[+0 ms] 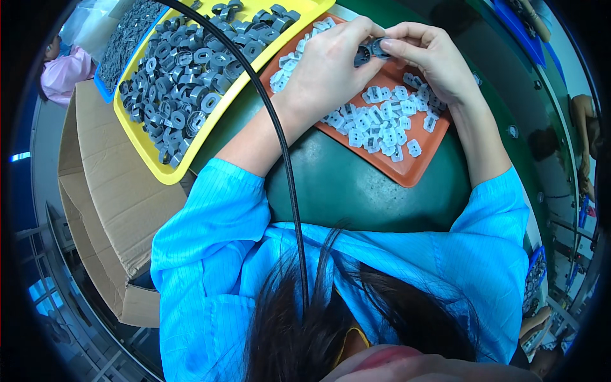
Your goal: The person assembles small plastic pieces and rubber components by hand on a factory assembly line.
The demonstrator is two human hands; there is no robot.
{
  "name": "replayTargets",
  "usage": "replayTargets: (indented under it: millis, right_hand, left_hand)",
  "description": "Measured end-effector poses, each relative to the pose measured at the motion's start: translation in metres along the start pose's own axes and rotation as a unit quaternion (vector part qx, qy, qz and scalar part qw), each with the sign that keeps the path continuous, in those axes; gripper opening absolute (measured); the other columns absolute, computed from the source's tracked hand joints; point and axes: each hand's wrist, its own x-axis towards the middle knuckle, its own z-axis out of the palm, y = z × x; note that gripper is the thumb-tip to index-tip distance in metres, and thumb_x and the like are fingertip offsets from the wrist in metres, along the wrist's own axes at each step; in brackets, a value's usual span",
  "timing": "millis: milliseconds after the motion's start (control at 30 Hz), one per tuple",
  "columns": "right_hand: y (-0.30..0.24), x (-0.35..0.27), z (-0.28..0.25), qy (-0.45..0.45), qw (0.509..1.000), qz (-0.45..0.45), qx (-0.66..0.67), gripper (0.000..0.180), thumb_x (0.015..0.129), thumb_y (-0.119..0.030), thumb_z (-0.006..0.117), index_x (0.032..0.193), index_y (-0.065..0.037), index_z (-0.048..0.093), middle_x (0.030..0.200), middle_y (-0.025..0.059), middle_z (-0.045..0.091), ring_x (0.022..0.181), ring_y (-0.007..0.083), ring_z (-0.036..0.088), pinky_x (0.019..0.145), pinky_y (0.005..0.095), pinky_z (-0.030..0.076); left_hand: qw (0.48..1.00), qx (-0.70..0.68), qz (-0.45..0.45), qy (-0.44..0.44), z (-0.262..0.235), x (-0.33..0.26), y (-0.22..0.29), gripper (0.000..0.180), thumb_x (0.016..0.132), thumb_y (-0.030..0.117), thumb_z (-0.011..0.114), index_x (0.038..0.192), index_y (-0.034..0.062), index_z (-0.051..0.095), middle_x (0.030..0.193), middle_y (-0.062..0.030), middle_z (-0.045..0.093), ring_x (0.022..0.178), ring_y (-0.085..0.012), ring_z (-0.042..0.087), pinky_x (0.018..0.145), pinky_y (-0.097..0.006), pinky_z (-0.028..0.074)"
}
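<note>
My left hand [332, 67] and my right hand [438, 62] meet over the far part of an orange-brown tray [403, 176]. Between their fingertips sits a small dark grey plastic part [379, 48], with a darker piece [362, 56] right beside it at my left fingers. Whether these two are joined, I cannot tell. Both hands are closed in a pinch, and my left fingers partly hide what they grip. Below the hands, many small translucent white plastic pieces [383, 124] lie loose in the tray.
A yellow tray [167, 173] heaped with grey ring-shaped parts [181, 83] stands to the left on the green table [331, 181]. Beyond it is a blue bin [104, 89] of small dark parts. A cardboard box [121, 184] stands near left. A black cable [280, 127] crosses the view. Other people work at the sides.
</note>
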Motion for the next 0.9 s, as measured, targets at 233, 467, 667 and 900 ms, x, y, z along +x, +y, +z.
replayTargets:
  millis: [233, 467, 667, 900]
  right_hand:
    - [-0.007, -0.002, -0.003, -0.085, 0.991, 0.069, 0.082, 0.023, 0.089, -0.015, 0.08, 0.104, -0.002, 0.067, 0.086, 0.0049, 0.074, 0.075, 0.0082, 0.071, 0.073, 0.0206, 0.058]
    - [-0.011, -0.005, 0.004, -0.065, 0.998, 0.017, 0.014, 0.018, 0.089, -0.011, 0.076, 0.101, -0.002, 0.066, 0.082, 0.0027, 0.071, 0.074, 0.0075, 0.068, 0.072, 0.0209, 0.055]
    - [0.001, -0.005, 0.012, 0.076, 0.987, -0.074, 0.118, 0.015, 0.091, -0.005, 0.072, 0.105, -0.001, 0.067, 0.098, 0.0043, 0.071, 0.09, 0.0092, 0.068, 0.085, 0.0217, 0.054]
    - [0.004, 0.006, 0.004, 0.03, 0.974, -0.04, 0.221, 0.015, 0.09, -0.009, 0.073, 0.102, -0.002, 0.067, 0.094, 0.0032, 0.068, 0.086, 0.01, 0.064, 0.078, 0.0252, 0.05]
  left_hand:
    - [0.991, -0.096, 0.01, -0.098, -0.017, 0.005, -0.022, 0.036, 0.081, 0.016, 0.086, 0.115, 0.0073, 0.075, 0.101, -0.0072, 0.075, 0.086, -0.017, 0.071, 0.073, -0.029, 0.056]
    - [0.937, -0.269, -0.18, -0.134, -0.017, 0.005, -0.013, 0.041, 0.095, 0.014, 0.075, 0.132, 0.0019, 0.061, 0.109, -0.0059, 0.07, 0.099, -0.0133, 0.067, 0.085, -0.028, 0.055]
    - [0.826, -0.459, -0.317, -0.077, -0.003, 0.004, -0.007, 0.024, 0.102, 0.017, 0.066, 0.118, -0.0016, 0.062, 0.105, -0.0063, 0.067, 0.094, -0.0131, 0.067, 0.089, -0.028, 0.056]
    - [0.805, -0.489, -0.33, -0.058, -0.009, -0.004, -0.032, 0.02, 0.101, 0.012, 0.067, 0.116, 0.0002, 0.062, 0.104, -0.0099, 0.069, 0.089, -0.0135, 0.068, 0.088, -0.031, 0.06]
